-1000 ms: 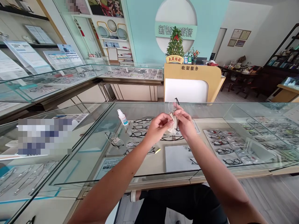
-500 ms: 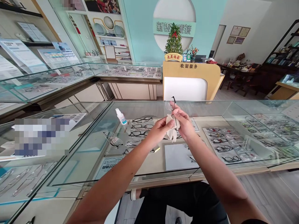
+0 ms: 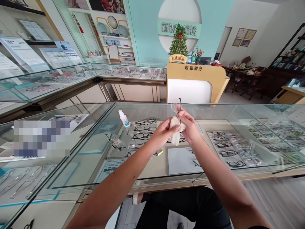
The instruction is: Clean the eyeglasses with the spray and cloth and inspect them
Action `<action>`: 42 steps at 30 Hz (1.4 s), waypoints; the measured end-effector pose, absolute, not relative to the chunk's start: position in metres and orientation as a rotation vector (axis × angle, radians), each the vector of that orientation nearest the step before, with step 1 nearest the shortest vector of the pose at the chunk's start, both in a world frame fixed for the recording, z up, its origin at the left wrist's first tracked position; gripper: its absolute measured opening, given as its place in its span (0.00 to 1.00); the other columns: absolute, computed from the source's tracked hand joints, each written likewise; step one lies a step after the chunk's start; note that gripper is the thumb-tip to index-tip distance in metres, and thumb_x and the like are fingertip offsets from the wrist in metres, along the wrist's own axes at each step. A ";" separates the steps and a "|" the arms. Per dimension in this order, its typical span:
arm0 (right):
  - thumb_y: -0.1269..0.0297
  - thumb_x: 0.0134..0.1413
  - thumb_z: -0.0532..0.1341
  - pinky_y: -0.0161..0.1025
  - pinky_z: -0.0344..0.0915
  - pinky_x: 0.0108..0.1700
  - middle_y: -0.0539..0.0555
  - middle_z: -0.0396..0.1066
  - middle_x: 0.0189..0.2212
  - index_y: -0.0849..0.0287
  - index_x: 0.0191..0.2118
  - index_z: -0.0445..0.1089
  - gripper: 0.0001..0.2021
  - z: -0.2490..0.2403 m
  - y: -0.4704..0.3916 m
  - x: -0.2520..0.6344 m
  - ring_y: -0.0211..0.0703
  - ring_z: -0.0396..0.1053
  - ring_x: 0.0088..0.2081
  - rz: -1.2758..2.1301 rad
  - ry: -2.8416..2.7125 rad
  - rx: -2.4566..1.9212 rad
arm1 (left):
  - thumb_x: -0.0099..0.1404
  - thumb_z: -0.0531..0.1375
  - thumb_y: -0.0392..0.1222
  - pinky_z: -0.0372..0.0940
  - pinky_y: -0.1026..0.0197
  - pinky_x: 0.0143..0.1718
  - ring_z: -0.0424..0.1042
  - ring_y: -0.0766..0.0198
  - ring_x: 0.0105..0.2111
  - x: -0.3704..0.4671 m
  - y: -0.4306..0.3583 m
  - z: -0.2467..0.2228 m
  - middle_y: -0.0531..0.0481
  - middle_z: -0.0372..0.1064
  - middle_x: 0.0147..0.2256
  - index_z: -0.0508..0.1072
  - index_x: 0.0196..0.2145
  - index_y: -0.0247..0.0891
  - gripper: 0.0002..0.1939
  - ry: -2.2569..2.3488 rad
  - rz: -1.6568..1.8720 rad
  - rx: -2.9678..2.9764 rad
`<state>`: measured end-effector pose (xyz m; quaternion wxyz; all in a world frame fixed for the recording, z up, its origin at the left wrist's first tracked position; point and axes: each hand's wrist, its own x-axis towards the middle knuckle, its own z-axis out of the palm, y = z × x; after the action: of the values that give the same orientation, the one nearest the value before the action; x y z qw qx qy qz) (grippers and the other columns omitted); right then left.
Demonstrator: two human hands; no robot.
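My right hand grips a pair of eyeglasses with a thin dark frame, one clear lens standing upright above the fingers. A cream cleaning cloth is pinched in my left hand, its thumb pressed on top. The cloth wraps the lower part of the eyeglasses and hides it. Both hands meet above the glass display counter. On the glass to their left stands a white spray bottle with a blue label. Another pair of eyeglasses lies farther left on the counter.
Inside the counter, several eyeglasses lie in rows, near a white board and a right-hand tray. Papers rest on the left glass. Beyond are a yellow-and-white cashier desk and another showcase.
The cloth has shifted and bunched around the eyeglasses between my fingers. Both hands stay together in nearly the same place, and the view has moved slightly.
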<state>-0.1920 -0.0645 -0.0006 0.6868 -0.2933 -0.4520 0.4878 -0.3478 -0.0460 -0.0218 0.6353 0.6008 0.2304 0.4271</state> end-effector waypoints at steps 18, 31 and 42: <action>0.43 0.50 0.82 0.45 0.73 0.53 0.51 0.74 0.73 0.52 0.30 0.75 0.22 -0.002 -0.064 -0.194 0.57 0.74 0.63 1.125 -0.967 -0.647 | 0.66 0.77 0.64 0.71 0.58 0.41 0.78 0.56 0.42 -0.346 -0.056 -0.013 0.44 0.82 0.49 0.67 0.67 0.45 0.42 0.540 1.109 1.512; 0.45 0.51 0.82 0.43 0.69 0.48 0.48 0.71 0.76 0.52 0.28 0.76 0.20 0.000 -0.066 -0.194 0.52 0.74 0.54 1.104 -0.994 -0.678 | 0.62 0.77 0.68 0.61 0.60 0.34 0.68 0.63 0.33 -0.350 -0.047 -0.016 0.52 0.73 0.35 0.80 0.47 0.37 0.32 0.642 0.942 1.481; 0.42 0.49 0.82 0.44 0.72 0.46 0.51 0.75 0.71 0.52 0.29 0.75 0.23 -0.001 -0.067 -0.198 0.53 0.76 0.55 1.153 -0.989 -0.664 | 0.60 0.78 0.69 0.64 0.61 0.35 0.70 0.62 0.34 -0.344 -0.052 -0.018 0.52 0.73 0.35 0.78 0.43 0.39 0.32 0.627 1.003 1.433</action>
<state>-0.1985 -0.0665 -0.0005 0.6755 -0.2952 -0.4399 0.5128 -0.3444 -0.0519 -0.0178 0.5984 0.6179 0.2701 0.4325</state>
